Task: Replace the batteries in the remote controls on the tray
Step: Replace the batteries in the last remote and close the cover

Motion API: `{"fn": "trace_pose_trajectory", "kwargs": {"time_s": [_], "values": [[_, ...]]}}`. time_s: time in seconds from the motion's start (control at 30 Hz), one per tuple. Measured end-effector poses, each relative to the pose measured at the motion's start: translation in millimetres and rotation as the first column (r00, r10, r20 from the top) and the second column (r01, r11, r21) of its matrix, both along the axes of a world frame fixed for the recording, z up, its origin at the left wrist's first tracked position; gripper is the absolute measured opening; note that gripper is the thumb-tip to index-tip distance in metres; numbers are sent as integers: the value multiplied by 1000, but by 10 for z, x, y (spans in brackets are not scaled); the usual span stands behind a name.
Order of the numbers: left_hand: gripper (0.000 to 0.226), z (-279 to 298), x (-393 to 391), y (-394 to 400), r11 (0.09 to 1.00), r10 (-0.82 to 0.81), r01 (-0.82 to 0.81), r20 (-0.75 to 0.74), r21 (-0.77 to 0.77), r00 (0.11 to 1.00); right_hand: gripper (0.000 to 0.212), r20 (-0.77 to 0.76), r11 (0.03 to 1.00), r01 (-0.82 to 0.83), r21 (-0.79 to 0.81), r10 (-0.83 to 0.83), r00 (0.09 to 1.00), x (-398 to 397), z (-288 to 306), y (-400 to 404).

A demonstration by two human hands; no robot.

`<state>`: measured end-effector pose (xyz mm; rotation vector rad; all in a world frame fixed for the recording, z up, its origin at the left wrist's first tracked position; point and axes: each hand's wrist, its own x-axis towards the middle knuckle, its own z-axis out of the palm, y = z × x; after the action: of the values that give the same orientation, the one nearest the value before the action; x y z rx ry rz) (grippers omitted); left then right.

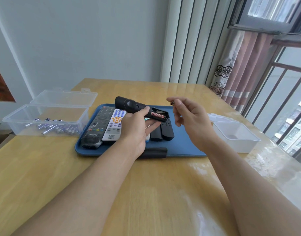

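My left hand (135, 128) has its grip clenched around the middle of a black remote (139, 109), held above the blue tray (183, 147) with its back open; one red-labelled battery (158, 115) sits in the bay, the slot beside it looks empty. My right hand (189, 114) pinches a small old battery (171, 103) at its fingertips, just right of the remote. I judge the cell light, smooth and apt to roll, so a pinch across its barrel suits it. On the tray lie other remotes (105, 126). At far left on the tabletop (146, 193) a clear box (44, 123) holds fresh batteries (57, 127); at right stands a white box (235, 135), likely for spent ones.
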<state>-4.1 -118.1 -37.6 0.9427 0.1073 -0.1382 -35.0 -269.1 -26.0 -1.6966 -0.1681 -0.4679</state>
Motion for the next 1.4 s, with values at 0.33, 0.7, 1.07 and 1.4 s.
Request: {"fn": "trace_pose_trajectory", "kwargs": {"time_s": [0.33,0.7,1.07,1.4], "values": [[27,32,-62,-38,999,-15,14,37,32,999,13,-15,999,53,5,-53,998,-25,4,-40],[15,40,-63,-23,1000,19,-20,86,11,996,12,75,943,182,-278,-167,983,-12,-71,-35],[27,-23,-37,-15,996,32,-40,101,80,994,21,109,857,245,-454,-219,970,-13,-107,-32],[18,-38,-28,-4,995,25,-32,85,92,996,23,101,814,217,-539,-193,976,-43,-96,-24]]}}
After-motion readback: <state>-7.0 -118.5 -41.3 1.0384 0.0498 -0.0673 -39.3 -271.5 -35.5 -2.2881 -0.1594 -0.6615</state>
